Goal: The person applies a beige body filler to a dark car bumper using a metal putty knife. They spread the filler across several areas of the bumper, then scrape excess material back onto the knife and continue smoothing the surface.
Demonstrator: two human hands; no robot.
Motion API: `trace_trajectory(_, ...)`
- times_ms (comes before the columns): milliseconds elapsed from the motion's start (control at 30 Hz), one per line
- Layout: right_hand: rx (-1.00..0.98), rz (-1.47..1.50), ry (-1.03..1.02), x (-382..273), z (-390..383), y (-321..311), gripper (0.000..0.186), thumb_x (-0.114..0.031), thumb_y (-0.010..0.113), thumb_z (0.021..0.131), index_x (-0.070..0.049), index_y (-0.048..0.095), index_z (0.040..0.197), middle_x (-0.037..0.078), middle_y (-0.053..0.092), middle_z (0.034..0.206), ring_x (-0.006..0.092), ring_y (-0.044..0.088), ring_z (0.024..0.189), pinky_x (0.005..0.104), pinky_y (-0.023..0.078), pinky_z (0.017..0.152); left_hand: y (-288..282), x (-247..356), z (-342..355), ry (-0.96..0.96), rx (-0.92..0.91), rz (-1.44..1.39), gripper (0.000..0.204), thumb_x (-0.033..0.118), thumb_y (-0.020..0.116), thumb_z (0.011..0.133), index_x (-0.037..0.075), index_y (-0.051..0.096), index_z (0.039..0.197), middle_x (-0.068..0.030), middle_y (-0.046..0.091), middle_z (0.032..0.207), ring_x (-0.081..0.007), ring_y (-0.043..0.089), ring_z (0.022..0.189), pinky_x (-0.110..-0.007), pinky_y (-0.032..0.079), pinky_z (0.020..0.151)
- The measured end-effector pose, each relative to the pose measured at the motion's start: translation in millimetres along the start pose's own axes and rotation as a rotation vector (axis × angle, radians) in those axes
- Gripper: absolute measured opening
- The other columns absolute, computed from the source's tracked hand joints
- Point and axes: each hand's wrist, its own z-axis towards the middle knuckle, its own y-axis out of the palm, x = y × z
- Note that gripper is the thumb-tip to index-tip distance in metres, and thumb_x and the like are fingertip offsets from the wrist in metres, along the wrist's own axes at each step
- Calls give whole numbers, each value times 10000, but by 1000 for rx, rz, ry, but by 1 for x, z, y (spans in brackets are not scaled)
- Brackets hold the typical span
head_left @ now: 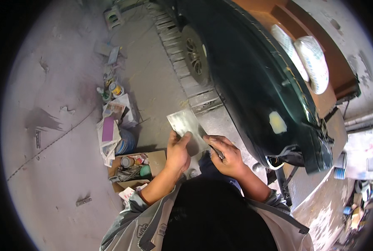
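Out in front of my body, my left hand (178, 154) is closed on a flat, pale rectangular plate (182, 121), its thumb lying over the near edge. Just beside it my right hand (228, 159) grips a thin, dark, flat tool (217, 151), seen nearly edge-on, so its exact kind is unclear. The tool's far end is close to the plate's right side; whether they touch I cannot tell. To the right stands a dark green car body (253, 96) with a pale yellow patch (277, 122) on its panel.
A car wheel (193, 54) shows at the far side. Cans (115, 88), a paper-draped blue bucket (127, 142) and a cardboard box (157, 162) of tools and tins line the left wall. Two white wrapped bundles (312, 62) lie on a brown surface beyond the car.
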Motion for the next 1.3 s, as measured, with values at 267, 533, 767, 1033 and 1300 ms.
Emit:
trace_trajectory(267,-152,62,-26,93,54,1,426,107,628,759,-23,633,1165,148,687,1140,293,667,1042,356,556,881,2,11,81,294,48,26,298,4,565,941,38,512,1233,-76,620,1189,-168,586,1065,-335,449,968)
trace_trajectory(533,-204,73,333,177,77,9,420,52,580,861,-29,577,1274,174,626,1236,268,637,1093,342,525,896,18,72,123,212,78,-75,306,10,568,933,24,526,1236,-85,631,1176,-186,599,1069,-354,449,975)
trace_trajectory(767,-110,1222,884,196,159,23,650,-58,689,886,-125,393,1461,73,633,1100,117,591,952,249,471,847,-27,98,157,-115,106,-94,343,29,546,918,15,521,1261,-101,619,1172,-222,611,1081,-385,528,925)
trace_trajectory(1033,-424,836,695,200,233,136,549,-88,624,947,-66,391,1443,-4,552,846,77,513,766,231,433,708,-51,152,219,-76,17,-188,323,18,561,921,47,533,1242,-93,616,1176,-243,600,1091,-387,499,955)
trace_trajectory(1300,-80,276,617,254,305,195,488,-165,617,971,-50,422,1403,7,561,831,73,498,721,237,434,654,-101,231,271,270,40,-112,324,-44,564,918,20,526,1234,-81,622,1186,-169,582,1068,-309,444,957)
